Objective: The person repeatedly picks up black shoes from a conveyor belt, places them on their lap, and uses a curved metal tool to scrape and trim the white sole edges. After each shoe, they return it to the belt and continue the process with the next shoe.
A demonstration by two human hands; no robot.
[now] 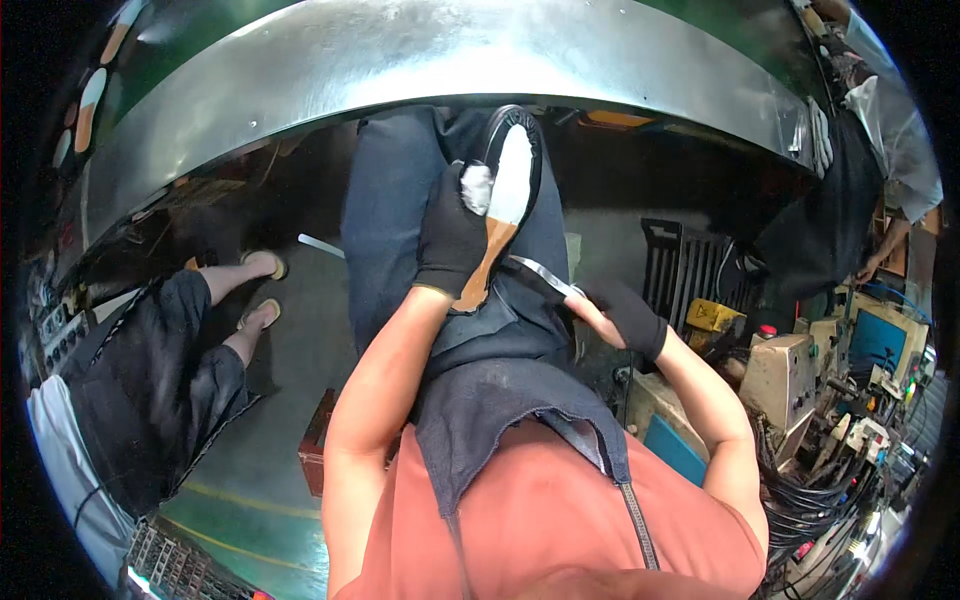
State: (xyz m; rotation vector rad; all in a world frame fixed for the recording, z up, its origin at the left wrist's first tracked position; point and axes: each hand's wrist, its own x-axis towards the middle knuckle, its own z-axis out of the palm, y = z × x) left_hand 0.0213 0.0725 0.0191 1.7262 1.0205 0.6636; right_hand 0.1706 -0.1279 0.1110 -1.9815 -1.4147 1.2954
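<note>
A shoe upper on its last, with its underside up, rests against my thighs. Its bottom is white at the toe half and brown toward the heel, with a dark gathered edge round the toe. My left hand, in a black glove, is closed around its side; a white wad or wrapping covers the thumb area. In my right hand, gloved in black with bare skin at a finger, is a slim tool with a shiny metal strip. Its dark tip is beside the heel end; its kind is unclear.
A metal-edged bench with a green belt curves ahead, carrying more shoe bottoms at far left. People are at left and far right. Machines with control boxes and cables stand right, beside a black slatted crate.
</note>
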